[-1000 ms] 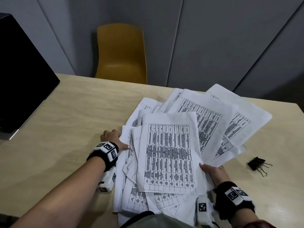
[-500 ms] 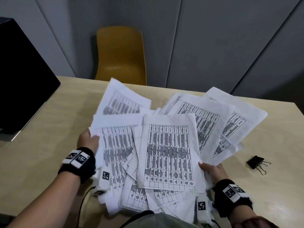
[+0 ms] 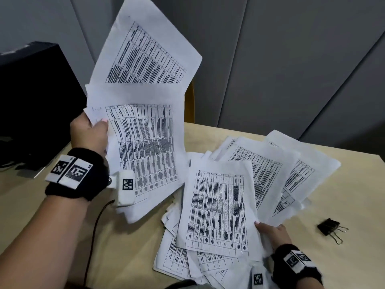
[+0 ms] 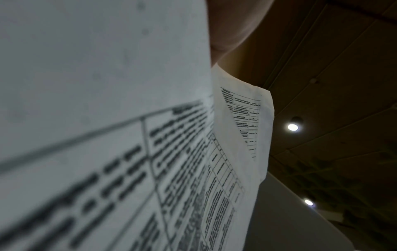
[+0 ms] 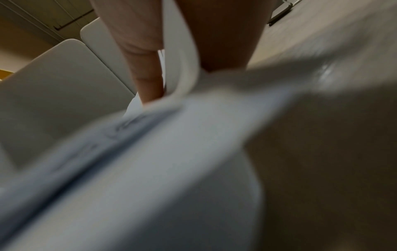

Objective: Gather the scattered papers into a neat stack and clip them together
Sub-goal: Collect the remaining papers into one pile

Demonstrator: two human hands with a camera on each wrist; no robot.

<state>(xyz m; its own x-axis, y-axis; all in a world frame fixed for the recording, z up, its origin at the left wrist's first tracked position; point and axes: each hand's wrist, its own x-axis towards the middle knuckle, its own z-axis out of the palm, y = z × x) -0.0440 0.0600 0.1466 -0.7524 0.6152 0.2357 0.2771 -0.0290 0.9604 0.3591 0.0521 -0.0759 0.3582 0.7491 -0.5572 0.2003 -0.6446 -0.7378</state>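
Observation:
My left hand [image 3: 91, 130] grips the left edge of a bunch of printed sheets [image 3: 143, 142] and holds them upright above the table, thumb on the front. The same sheets [image 4: 107, 152] fill the left wrist view. More printed papers [image 3: 220, 207] lie fanned on the wooden table [image 3: 358, 201]. My right hand [image 3: 270, 230] pinches the right edge of those papers, thumb on top; in the right wrist view the sheets [image 5: 182, 71] pass between its fingers [image 5: 148, 79]. A black binder clip [image 3: 330, 226] lies on the table right of the pile.
A black monitor [image 3: 35, 97] stands at the left on the table. A yellow chair [image 3: 190, 105] peeks out behind the lifted sheets, in front of grey wall panels. A black cable [image 3: 93, 236] hangs from my left wrist device.
My left hand went from resting at the pile's left edge to gripping a bunch of sheets and lifting them high off the table. The right hand stayed at the pile's right edge.

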